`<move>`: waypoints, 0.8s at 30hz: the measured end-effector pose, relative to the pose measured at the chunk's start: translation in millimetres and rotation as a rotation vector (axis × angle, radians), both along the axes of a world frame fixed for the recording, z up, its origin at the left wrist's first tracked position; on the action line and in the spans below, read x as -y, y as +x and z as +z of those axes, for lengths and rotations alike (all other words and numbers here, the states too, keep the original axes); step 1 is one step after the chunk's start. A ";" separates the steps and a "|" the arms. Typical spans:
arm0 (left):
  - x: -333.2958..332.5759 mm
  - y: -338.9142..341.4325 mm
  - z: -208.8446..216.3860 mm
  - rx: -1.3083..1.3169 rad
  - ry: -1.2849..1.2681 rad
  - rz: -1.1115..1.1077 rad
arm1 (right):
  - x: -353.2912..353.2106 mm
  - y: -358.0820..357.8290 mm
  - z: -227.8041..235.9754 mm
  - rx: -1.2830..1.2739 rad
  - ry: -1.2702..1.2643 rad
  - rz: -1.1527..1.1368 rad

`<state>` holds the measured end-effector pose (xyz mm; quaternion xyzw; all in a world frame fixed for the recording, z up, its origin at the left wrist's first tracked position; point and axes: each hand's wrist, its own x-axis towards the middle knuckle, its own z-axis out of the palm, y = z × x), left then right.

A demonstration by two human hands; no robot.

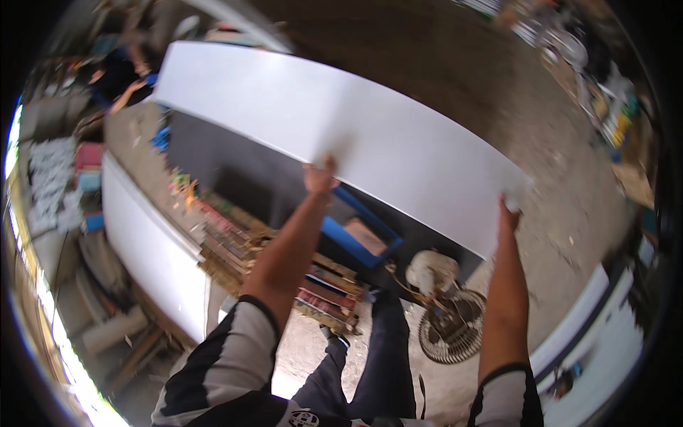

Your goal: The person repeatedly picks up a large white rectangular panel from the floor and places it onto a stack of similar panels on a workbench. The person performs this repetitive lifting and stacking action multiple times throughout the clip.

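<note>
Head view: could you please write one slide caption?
Left hand and right hand hold a long, white, flat panel, with a round, wire-caged fan nearby.

Long white rectangular panel (320, 107): underside hidden. Left hand (321, 178), at its near edge: fingers partly hidden, outline blurred. Right hand (509, 213), at its right end: fingers blurred. Flat dark-grey sheet (220, 153): far part covered by the panel. Blue rectangular frame (345, 238): partly hidden behind the left forearm (288, 249). Co-worker in dark clothing (117, 78), far left: blurred, posture unclear. Mixed clutter (583, 64), far right: blurred, kinds indistinct.
</note>
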<state>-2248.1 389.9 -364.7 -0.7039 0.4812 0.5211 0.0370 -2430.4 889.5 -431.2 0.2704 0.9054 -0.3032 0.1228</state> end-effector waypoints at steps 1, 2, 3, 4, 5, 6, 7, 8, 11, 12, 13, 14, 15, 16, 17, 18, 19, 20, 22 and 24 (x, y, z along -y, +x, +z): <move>20.2 14.9 -14.9 -0.131 0.004 -0.097 | -1.3 0.7 -2.2 0.016 -0.054 -0.016; 28.4 23.9 -34.9 -0.160 -0.203 -0.070 | -2.7 1.7 -5.6 0.033 -0.098 -0.034; 34.2 28.6 -50.0 -0.190 -0.389 -0.055 | -5.9 3.8 -8.9 0.046 -0.120 -0.046; 50.5 33.5 -53.7 -0.265 -0.353 -0.024 | -10.2 5.7 -11.2 0.051 -0.136 -0.061; 71.0 37.4 -53.8 -0.339 -0.314 0.004 | -10.5 6.2 -13.4 0.064 -0.142 -0.069; 83.8 40.8 -53.0 -0.411 -0.275 0.034 | -11.8 7.5 -14.9 0.075 -0.149 -0.076; 84.4 33.7 -41.6 -0.428 -0.184 0.096 | -10.1 3.8 -13.4 0.091 -0.138 -0.098; 83.6 24.3 -30.6 -0.446 -0.091 0.155 | -8.7 1.4 -12.3 0.108 -0.128 -0.119; 76.4 22.2 -8.3 -0.434 -0.014 0.186 | -5.8 -0.3 3.3 0.122 -0.160 -0.098; 75.4 21.7 -7.0 -0.427 -0.022 0.171 | -4.2 0.8 4.8 0.096 -0.180 -0.078; 77.9 22.9 -12.4 -0.411 -0.012 0.167 | -3.3 0.9 7.0 0.070 -0.199 -0.059; 82.5 24.4 -19.5 -0.395 -0.002 0.163 | -2.3 -0.2 9.3 0.052 -0.149 -0.069; 86.9 28.2 -26.0 -0.372 0.004 0.164 | 6.1 0.4 12.6 0.042 -0.103 -0.073; 89.2 29.6 -25.2 -0.360 0.017 0.152 | 14.1 2.4 19.5 0.042 -0.084 -0.073; 91.7 31.5 -24.2 -0.348 0.030 0.141 | 22.3 3.7 26.8 0.043 -0.065 -0.071; 90.9 29.7 -19.3 -0.342 0.049 0.123 | 25.1 4.5 36.5 0.045 -0.070 -0.072; 88.7 30.0 -13.9 -0.332 0.060 0.076 | 26.4 6.8 41.5 0.049 -0.076 -0.071; 86.1 30.9 -8.4 -0.322 0.071 0.030 | 23.5 8.5 40.6 0.078 0.018 -0.045; 88.2 37.9 -4.4 -0.281 0.083 -0.058 | 25.1 5.4 44.2 0.127 0.193 0.014; 92.2 58.5 -12.3 -0.205 0.093 -0.134 | 45.1 10.5 42.6 0.209 0.389 0.091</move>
